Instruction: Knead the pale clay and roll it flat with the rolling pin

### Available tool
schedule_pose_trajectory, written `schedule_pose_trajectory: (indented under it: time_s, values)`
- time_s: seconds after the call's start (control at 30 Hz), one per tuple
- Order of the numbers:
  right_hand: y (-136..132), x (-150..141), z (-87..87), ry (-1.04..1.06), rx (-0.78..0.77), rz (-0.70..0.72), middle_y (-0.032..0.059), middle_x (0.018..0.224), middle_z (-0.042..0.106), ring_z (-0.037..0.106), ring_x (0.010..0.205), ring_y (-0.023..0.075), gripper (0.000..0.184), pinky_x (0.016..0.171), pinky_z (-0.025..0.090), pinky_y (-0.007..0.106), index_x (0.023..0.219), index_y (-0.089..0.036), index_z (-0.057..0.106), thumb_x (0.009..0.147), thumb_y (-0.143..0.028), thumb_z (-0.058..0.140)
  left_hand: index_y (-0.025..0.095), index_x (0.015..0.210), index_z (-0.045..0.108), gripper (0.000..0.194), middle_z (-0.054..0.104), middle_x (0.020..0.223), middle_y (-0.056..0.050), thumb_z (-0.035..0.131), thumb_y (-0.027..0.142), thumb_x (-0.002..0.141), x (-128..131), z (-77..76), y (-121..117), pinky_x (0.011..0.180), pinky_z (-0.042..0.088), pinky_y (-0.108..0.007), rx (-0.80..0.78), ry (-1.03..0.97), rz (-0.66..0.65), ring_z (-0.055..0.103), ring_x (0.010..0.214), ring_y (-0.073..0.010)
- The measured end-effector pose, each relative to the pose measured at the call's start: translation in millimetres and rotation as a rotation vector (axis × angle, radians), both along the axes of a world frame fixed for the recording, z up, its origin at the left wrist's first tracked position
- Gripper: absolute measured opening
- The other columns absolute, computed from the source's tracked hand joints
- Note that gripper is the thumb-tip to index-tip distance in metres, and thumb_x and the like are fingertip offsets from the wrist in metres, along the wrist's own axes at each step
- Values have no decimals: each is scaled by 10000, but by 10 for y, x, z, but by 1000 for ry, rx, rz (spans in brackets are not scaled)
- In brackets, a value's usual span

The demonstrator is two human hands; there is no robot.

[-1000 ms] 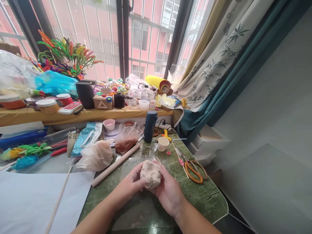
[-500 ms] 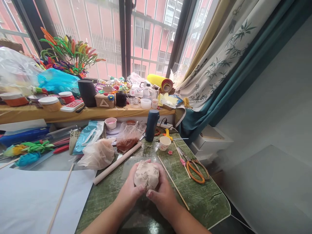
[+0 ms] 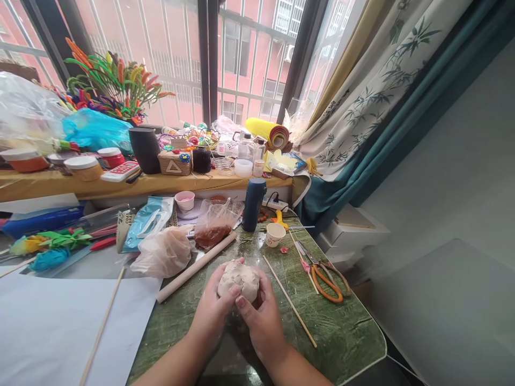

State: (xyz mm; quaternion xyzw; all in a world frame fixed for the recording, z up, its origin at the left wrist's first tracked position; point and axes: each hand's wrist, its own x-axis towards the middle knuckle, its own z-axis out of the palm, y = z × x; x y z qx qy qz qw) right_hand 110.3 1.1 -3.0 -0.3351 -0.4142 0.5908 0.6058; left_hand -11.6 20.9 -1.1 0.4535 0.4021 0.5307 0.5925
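Shifted slightly leftward since the earlier frame, grasping a lumpy off-white clay ball [image 3: 238, 279] in fingers of left hand [image 3: 209, 306] and right hand [image 3: 265, 324] above the green tabletop [image 3: 341, 335], with thumbs on the clay's near side, likely for even pressure.

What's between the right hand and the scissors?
Head view: a thin stick lies on the table between the right hand and the scissors.

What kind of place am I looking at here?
Probably a home craft corner by a window: hands shape pale clay, with scissors and a rolling pin nearby.
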Motion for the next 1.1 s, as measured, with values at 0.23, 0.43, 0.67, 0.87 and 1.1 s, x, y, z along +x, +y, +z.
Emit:
schedule_pose_trajectory:
  time_s: [0.23, 0.43, 0.67, 0.87, 1.1]
  values:
    - [15, 38, -58, -20, -13, -17, 104, 1267, 702, 660, 1184, 291, 554, 1038, 525, 419, 1268, -246, 560, 826, -475, 804, 174, 1293, 642, 604, 753, 1124, -93, 694, 533, 809, 79, 63, 0, 896, 539, -350, -47, 111, 59, 700, 983, -288]
    - [18, 104, -84, -13, -58, 25, 128, 1478, 562, 563, 1340, 306, 803, 1133, 448, 465, 1499, -274, 373, 855, -583, 740, 207, 1384, 574, 724, 621, 1429, -133, 745, 569, 781, 62, -17, 6, 1097, 449, -410, 31, 154, 92, 577, 1301, -355]
    - [-64, 221, -18, -124, 105, 78, 98, 1484, 532, 493, 1394, 290, 637, 1179, 379, 444, 1456, -293, 447, 945, -656, 564, 241, 1390, 572, 890, 635, 1368, -134, 761, 752, 686, -35, 20, -73, 1029, 500, -420, 160, 114, -67, 622, 1202, -378]
    - [-103, 330, 139, -219, 168, 172, 132, 1420, 587, 584, 1291, 323, 744, 1096, 467, 450, 1437, -254, 456, 848, -620, 723, 225, 1255, 645, 777, 673, 1206, -120, 721, 771, 708, -44, 98, -122, 945, 530, -400, 225, 182, -35, 637, 1095, -355]
    - [-146, 238, 72, -372, 200, -133, 71, 1260, 700, 642, 1197, 286, 402, 1034, 520, 408, 1253, -308, 635, 954, -574, 596, 245, 1080, 666, 445, 680, 1101, -72, 661, 634, 864, 76, 66, -152, 975, 490, -362, 287, 249, 43, 625, 1074, -291]
